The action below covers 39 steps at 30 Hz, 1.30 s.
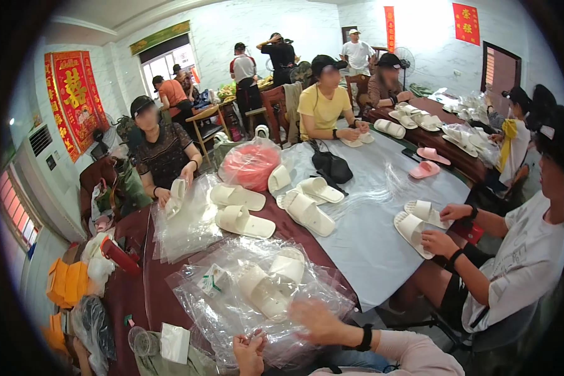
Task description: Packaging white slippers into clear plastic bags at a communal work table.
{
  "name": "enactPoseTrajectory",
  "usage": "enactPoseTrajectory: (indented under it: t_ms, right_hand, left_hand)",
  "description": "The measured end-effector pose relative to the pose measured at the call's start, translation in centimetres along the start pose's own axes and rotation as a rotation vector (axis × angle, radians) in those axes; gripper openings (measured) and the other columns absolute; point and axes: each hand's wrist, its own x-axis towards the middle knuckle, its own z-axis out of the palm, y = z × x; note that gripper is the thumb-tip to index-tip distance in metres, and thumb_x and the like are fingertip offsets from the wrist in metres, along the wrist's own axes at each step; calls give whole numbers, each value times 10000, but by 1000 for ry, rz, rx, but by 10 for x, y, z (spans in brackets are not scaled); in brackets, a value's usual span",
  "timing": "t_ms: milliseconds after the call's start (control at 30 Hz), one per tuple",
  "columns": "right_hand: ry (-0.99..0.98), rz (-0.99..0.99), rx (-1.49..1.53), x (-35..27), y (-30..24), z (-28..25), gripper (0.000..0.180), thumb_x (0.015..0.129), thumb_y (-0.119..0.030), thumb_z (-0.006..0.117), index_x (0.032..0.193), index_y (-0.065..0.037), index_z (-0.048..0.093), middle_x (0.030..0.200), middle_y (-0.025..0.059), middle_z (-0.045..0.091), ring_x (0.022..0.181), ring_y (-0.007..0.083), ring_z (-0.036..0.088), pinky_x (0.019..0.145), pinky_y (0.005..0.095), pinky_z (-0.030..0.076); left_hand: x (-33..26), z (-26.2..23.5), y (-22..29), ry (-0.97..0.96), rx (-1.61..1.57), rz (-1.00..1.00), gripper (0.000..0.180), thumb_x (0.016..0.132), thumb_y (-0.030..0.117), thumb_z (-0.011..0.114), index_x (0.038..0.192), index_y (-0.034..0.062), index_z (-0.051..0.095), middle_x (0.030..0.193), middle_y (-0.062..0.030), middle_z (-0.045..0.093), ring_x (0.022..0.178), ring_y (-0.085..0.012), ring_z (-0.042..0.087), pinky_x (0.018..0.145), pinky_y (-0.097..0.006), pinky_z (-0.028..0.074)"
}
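In front of me, a pair of white slide slippers [261,289] lies on a stack of clear plastic bags [197,310]. My right hand [319,323] is just beside the nearer end of the slippers, over the bags, fingers stretched out and slightly blurred by motion. Low at the table's near edge, my left hand [249,352] has its fingertips pinched together; whatever may be between them is too small to make out. A small white and green packet [214,280] rests on the bags, left of the slippers.
Across the table are more white slippers [245,221], a red bundle in clear plastic [250,164], a black bag [332,164] and pink slippers [425,169]. At left stand a red flask [120,255], a clear cup [144,343] and white tissues [175,343]. Co-workers sit around, one close at right [514,263].
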Motion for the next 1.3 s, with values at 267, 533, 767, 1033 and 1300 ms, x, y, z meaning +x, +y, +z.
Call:
enactPoseTrajectory:
  t_ms: [267,533,767,1033,1300]
  right_hand:
    - [-127,-151,-232,18,-26,53,540,770,-186,548,1272,-21,437,1268,138,463,1182,289,438,1009,442,325]
    - [10,-95,-358,-5,-1,48,288,726,-139,535,987,-20,564,990,104,555,883,231,543,803,346,441]
    - [52,-167,-297,7,5,42,180,682,-152,549,839,-64,552,804,34,497,744,175,512,636,288,412]
    - [-91,-248,-328,8,3,56,186,692,-147,550,858,-64,554,827,31,507,795,176,513,627,264,407]
    - [-114,-69,-464,-13,20,18,310,733,-164,546,1018,-48,583,1023,70,565,958,228,534,866,370,422]
  left_hand:
    - [-14,8,11,-68,194,69,251,831,-25,565,1044,-4,434,1021,-131,604,896,-208,620,759,-289,521]
    - [-8,-4,17,70,405,-49,340,804,2,611,1085,8,421,1082,-183,559,900,-251,586,774,-326,476]
    - [-1,-5,-19,32,1390,1400,490,784,219,682,1170,10,465,1227,-218,447,1129,-352,420,946,-497,318]
    - [18,10,-9,-317,1693,877,284,774,161,544,1009,9,592,920,-149,612,873,-319,570,761,-427,448]
    - [21,2,3,-340,1550,899,328,698,53,509,1007,-20,592,888,-180,617,831,-353,579,720,-433,469]
